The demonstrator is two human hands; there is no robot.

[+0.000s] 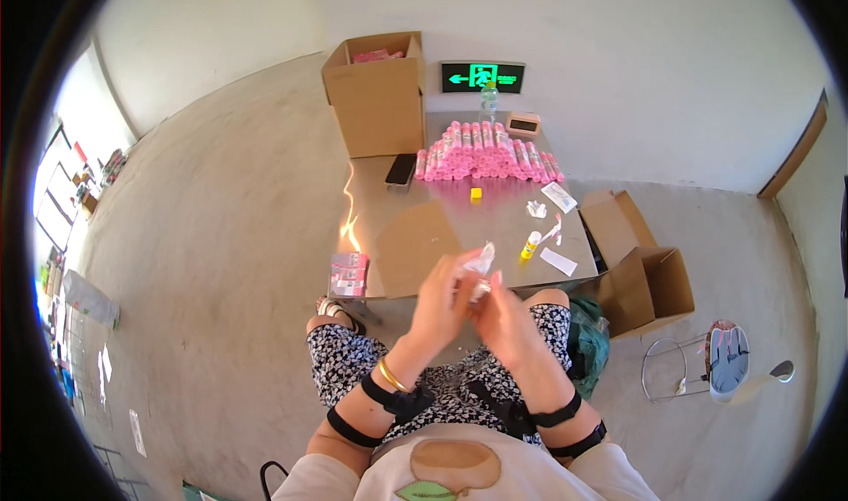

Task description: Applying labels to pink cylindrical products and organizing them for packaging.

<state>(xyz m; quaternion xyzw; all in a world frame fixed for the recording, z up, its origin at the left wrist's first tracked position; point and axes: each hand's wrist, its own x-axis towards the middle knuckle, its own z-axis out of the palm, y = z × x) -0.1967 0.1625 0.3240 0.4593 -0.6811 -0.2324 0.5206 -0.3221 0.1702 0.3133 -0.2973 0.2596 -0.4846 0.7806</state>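
Both hands meet above the table's near edge, around a crumpled white tissue [482, 261]. My left hand [439, 299] pinches it, with the tissue sticking up past the fingertips. My right hand [510, 324] is closed against the lower part of the same white piece; its fingers are partly hidden. Just beyond lie a glue stick [531, 245] with a yellow base, a white paper strip [558, 261] and another crumpled tissue [536, 209]. Under and left of my hands is a flat cardboard sheet [411, 249].
A pile of pink wrapped rolls [477, 152] fills the far part of the metal table [503, 214]. Around it are a tall carton [375, 103], a phone [401, 170], a bottle [489, 103] and a yellow cube [476, 193]. Pink-printed cards [349, 274] lie front left. An open carton [649, 293] stands right.
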